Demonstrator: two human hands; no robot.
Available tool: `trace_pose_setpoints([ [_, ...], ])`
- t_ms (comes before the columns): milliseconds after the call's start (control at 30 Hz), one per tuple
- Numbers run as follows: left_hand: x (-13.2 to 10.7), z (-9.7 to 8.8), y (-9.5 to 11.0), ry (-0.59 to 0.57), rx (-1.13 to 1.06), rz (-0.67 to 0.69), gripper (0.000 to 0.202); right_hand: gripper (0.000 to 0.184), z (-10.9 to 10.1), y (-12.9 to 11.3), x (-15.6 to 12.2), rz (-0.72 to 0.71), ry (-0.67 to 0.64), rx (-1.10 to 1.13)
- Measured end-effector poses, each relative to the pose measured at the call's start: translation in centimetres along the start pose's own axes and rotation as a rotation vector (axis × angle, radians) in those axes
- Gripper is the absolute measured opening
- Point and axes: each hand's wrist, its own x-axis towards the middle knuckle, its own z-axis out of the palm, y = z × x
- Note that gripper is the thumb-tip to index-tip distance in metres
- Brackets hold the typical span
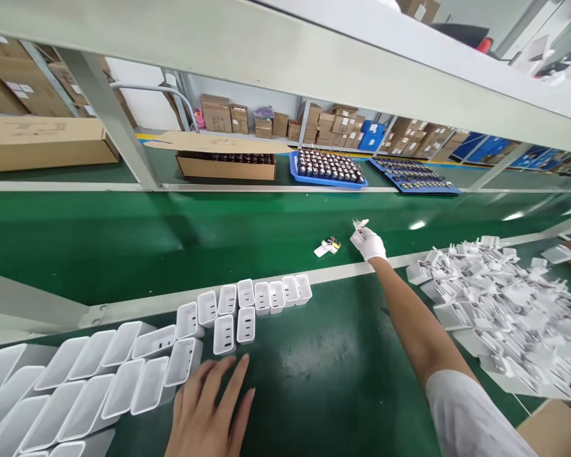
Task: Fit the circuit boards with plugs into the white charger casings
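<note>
Right hand (368,243), gloved, pinches a small white part (360,224) over the green belt (171,235) | another part (328,246) lies just left of it | left hand (209,409) rests flat, fingers spread, beside white shells (228,317).

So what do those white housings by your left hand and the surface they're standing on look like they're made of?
White housings: most likely moulded plastic, matte to satin, judging by the thin, even walls, rounded corners and identical shapes. Work surface: a green mat, perhaps rubber or vinyl, semi-gloss, with soft light reflections and a dull scuffed patch. The left hand rests flat on it.
</note>
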Motion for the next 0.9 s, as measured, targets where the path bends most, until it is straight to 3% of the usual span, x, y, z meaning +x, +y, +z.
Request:
trace_pose_setpoints([
  [133, 4.2, 0.7, -0.8, 0.058, 0.182, 0.049, 0.037, 0.047, -0.2, 0.2, -0.4, -0.154, 0.022, -0.161],
  [300, 6.6, 0.6, -0.5, 0.071, 0.227, 0.037, 0.026, 0.048, 1.9, -2.0, 0.5, -0.536, -0.257, -0.216],
  [433, 5.3, -0.4, 0.5, 0.099, 0.132, 0.054, 0.018, 0.03, 1.9, -3.0, 1.6, -0.559, -0.349, -0.216],
  [567, 1.9, -1.4, 2.4, 0.003, -0.092, 0.076, 0.021, 0.026, -0.4, -1.6, 0.9, -0.467, -0.278, -0.147],
  [667, -0.6, -1.7, 3.8, -0.145, -0.278, 0.108, 0.021, 0.036, -1.8, 0.1, -2.2, -0.379, -0.165, 0.005],
  [767, -2.3, -1.4, 4.4, -0.265, -0.46, 0.065, 0.018, 0.056, -2.6, 1.2, -7.9, -0.353, -0.105, 0.214],
  [833, -3.0, -1.0, 4.5, -0.302, -0.569, -0.031, 0.029, 0.063, -2.8, 1.3, -13.1, -0.354, -0.147, 0.506],
  [900, -3.4, -0.6, 4.5, -0.309, -0.639, -0.124, 0.049, 0.066, -2.8, 0.8, -18.9, -0.289, -0.303, 1.034],
])
